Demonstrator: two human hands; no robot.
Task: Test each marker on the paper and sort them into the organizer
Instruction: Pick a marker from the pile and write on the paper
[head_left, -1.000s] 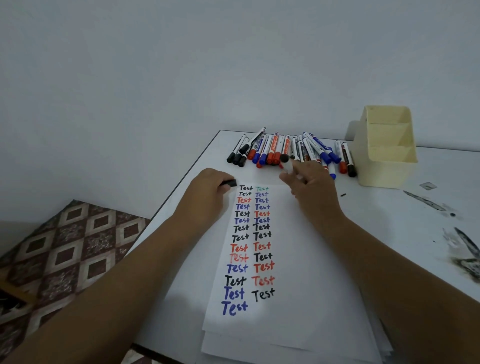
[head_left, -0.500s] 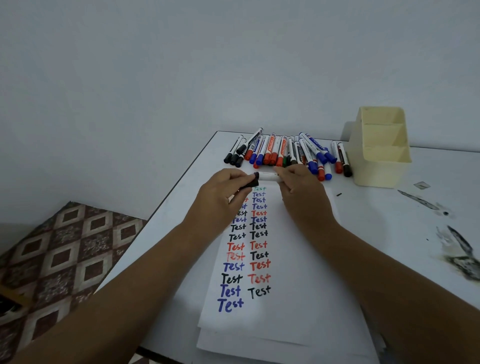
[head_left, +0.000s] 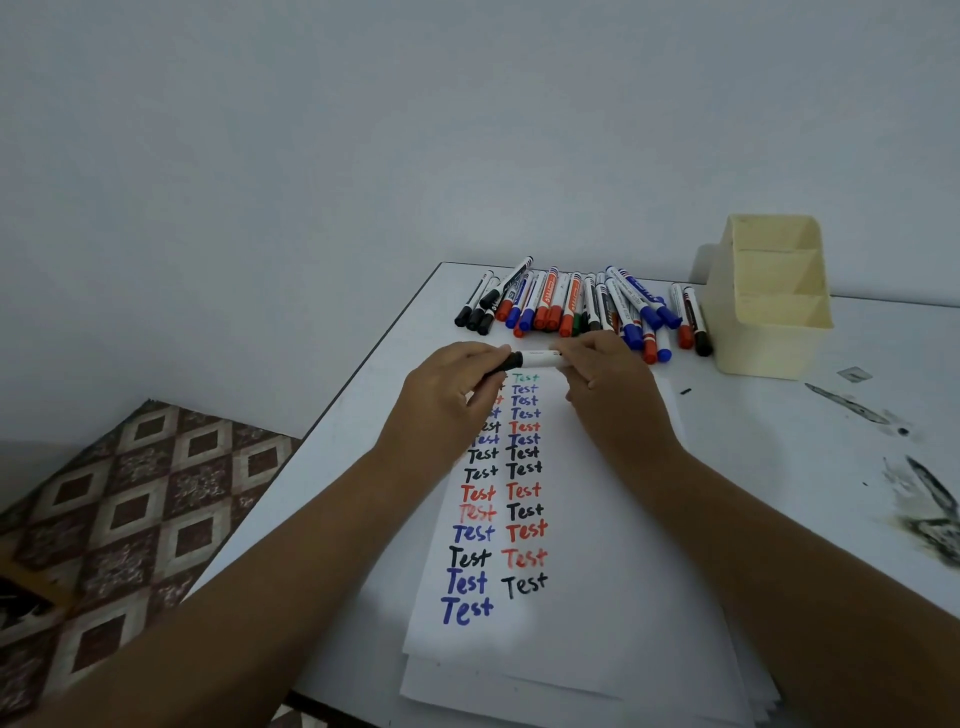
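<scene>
A black-capped white marker (head_left: 535, 358) lies level between my two hands above the top of the paper (head_left: 587, 545). My left hand (head_left: 452, 400) grips its black cap end, and my right hand (head_left: 608, 389) pinches the white barrel. The paper carries two columns of "Test" in black, red, blue and one green. Behind my hands a pile of markers (head_left: 582, 306) with black, red, blue and green caps lies along the table's far edge. The cream organizer (head_left: 769, 332) stands at the back right, its three compartments showing nothing inside.
The white table (head_left: 779, 467) has dark ink smears (head_left: 930, 509) on its right side and a small dark speck (head_left: 685, 391) near the organizer. More sheets lie stacked under the paper. The table's left edge drops to a patterned floor (head_left: 130, 519).
My hands came together over the top of the paper: the left hand brought the black cap to the marker in the right hand, and both now hold it as one piece.
</scene>
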